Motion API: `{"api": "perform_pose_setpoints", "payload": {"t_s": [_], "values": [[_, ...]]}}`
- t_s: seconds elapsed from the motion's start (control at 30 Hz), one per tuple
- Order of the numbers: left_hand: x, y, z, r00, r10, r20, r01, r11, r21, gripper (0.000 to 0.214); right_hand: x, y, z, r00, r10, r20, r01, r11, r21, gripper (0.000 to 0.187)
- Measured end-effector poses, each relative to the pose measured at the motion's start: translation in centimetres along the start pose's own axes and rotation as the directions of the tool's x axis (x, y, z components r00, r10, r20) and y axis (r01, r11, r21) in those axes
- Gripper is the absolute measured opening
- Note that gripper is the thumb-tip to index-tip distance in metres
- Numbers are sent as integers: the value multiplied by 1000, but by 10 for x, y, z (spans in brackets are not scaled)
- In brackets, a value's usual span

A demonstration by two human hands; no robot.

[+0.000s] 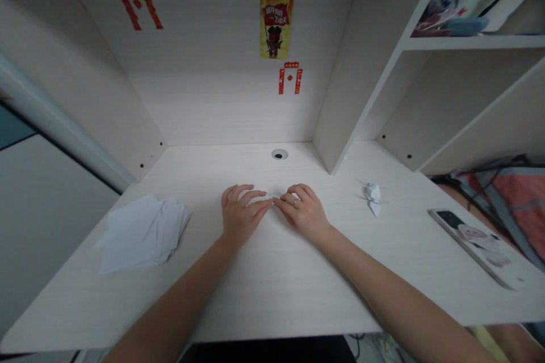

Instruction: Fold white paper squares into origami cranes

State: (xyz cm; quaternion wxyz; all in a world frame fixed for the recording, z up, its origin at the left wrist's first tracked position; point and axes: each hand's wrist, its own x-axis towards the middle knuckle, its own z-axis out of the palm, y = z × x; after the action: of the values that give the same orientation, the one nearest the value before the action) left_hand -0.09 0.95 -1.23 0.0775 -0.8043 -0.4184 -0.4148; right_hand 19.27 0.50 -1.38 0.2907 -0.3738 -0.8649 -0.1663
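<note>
My left hand and my right hand meet over the middle of the desk, thumbs and index fingertips nearly touching. Pinched between them is a tiny piece of white paper, mostly hidden by the fingers. The other fingers of the left hand are raised and bent; those of the right, one wearing a ring, curl inward. Off to the left lies a loose stack of white paper sheets. Right of my hands sits a small folded white paper figure with pointed ends.
A phone in a decorated case lies at the desk's right side, near a red and grey fabric bag. An upright divider rises behind my right hand. A cable hole is set in the white desk near the back panel.
</note>
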Motion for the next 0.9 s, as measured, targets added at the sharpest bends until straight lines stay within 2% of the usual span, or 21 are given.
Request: {"api": "perform_pose_setpoints", "payload": {"t_s": [0.17, 0.37, 0.63, 0.77, 0.9], "values": [[-1, -2, 0, 1000, -5, 30, 7, 998, -55, 10, 0, 3, -3, 999, 37, 18, -36, 999, -38, 19], [-1, -4, 3, 992, -123, 26, 125, 985, -116, 5, 0, 13, -7, 996, 85, 11, -84, 994, -70, 20], [-1, -10, 5, 980, -198, 24, 198, 980, -35, 6, -1, 25, -13, 979, 195, -60, -201, 973, -111, 23], [-2, -17, 8, 954, -298, -27, 297, 953, -53, 7, -3, 29, -13, 965, 243, -96, -252, 962, -103, 26], [-1, -20, 8, 920, -385, -69, 372, 916, -150, 12, -5, 35, -13, 950, 261, -170, -282, 953, -112, 28]]}}
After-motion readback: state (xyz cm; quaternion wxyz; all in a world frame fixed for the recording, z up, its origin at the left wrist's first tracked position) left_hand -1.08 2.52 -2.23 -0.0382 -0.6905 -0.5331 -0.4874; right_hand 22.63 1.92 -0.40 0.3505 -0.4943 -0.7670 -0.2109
